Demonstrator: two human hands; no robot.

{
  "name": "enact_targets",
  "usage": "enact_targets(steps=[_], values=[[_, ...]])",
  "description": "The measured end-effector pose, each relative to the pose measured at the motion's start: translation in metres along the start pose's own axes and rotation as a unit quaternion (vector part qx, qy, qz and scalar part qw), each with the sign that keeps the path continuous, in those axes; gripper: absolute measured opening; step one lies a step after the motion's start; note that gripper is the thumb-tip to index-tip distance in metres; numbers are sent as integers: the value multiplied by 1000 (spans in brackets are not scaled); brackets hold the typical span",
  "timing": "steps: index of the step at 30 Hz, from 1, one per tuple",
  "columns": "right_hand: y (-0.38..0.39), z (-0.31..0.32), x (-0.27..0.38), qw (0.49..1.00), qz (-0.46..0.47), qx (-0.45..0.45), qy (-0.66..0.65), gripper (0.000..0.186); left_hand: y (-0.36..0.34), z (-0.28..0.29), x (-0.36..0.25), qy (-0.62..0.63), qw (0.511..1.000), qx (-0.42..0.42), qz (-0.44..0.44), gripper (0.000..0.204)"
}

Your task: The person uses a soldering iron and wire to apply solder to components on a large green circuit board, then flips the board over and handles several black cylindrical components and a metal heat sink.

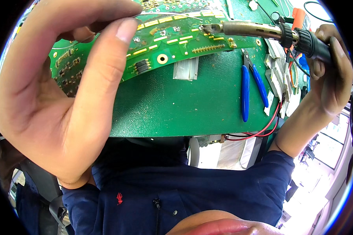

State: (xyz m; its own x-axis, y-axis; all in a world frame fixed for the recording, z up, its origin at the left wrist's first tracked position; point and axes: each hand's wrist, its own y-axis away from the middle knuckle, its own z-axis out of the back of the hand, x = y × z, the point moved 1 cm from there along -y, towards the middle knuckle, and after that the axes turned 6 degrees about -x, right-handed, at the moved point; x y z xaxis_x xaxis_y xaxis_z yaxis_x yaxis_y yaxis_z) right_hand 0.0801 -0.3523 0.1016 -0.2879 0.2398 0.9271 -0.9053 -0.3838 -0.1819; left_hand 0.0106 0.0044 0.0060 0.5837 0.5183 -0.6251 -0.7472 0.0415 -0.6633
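Note:
A green circuit board (145,66) with gold pads and small black parts lies across the top of the table. My right hand (331,64) is closed round the black handle of a soldering iron (259,30), whose dark tip meets the board among the gold pads. Between thumb and forefinger, my left hand (86,70) pinches a thin strand of solder wire (172,15). The strand's free end reaches over the board, close to the iron's tip. Whether wire and tip touch, I cannot tell.
Blue-handled cutting pliers (245,92) lie on the green table mat (161,111), just below the board. Ribbed metal pieces (276,74) are heaped at the right. Red and black wires (259,134) hang over the table's near edge. An orange device (300,17) sits at the far right.

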Motion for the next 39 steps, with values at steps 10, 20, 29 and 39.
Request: enact_targets(steps=[10, 20, 29, 39], values=[[5, -1, -3, 992, 62, -69, 84, 39, -1, -4, -7, -6, 1000, 15, 10, 13], [5, -1, 3, 994, 59, -30, 91, 40, -1, -4, -7, -50, 998, 25, -21, 15], [5, 2, -1, 994, 47, -46, 86, 42, -1, -3, -4, -45, 998, 24, -22, 16], [6, 3, 4, 996, 38, -6, 75, 42, -2, -2, -5, -56, 997, 34, -36, 16]])
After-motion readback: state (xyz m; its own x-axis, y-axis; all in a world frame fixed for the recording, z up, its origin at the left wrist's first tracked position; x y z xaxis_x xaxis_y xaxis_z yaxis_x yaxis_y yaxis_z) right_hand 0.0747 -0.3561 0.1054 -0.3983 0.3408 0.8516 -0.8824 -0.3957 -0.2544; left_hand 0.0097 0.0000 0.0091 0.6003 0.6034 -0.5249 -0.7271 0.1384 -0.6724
